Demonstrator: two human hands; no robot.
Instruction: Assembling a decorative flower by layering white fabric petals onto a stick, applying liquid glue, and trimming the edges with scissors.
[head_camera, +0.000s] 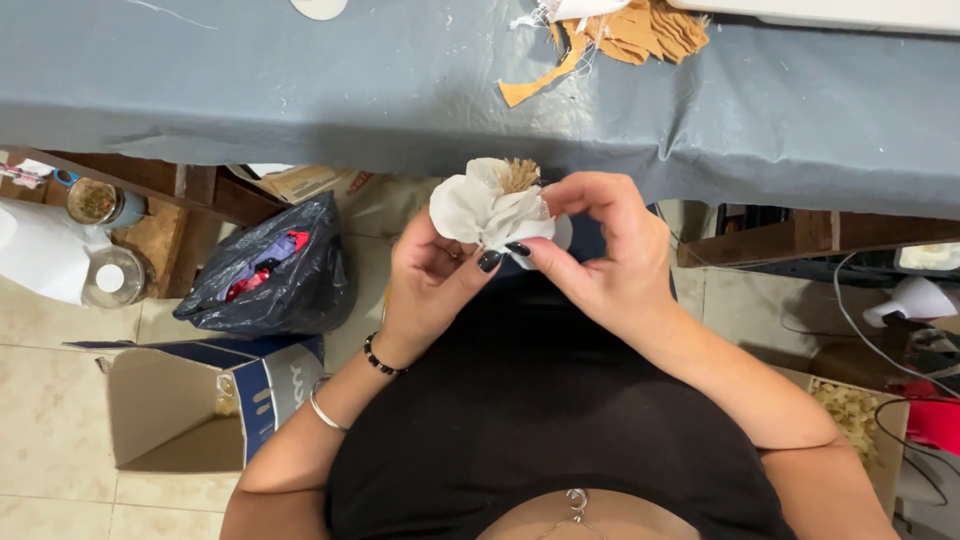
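Observation:
A white fabric flower (492, 207) with a tan frayed centre is held in front of me, below the table edge. My left hand (432, 280) grips it from underneath, thumb and fingers pinching the lower petals. My right hand (600, 250) closes on its right side, thumb pressed under the petals and fingers curled over the top. Both hands have dark painted nails; the left wrist wears a beaded bracelet and a metal bangle.
A grey-covered table (300, 90) spans the top, with tan fabric scraps (620, 40) on it. On the floor lie a black plastic bag (275, 270), an open cardboard box (190, 400), jars (100, 240) at left, and cables and a white lamp (910, 300) at right.

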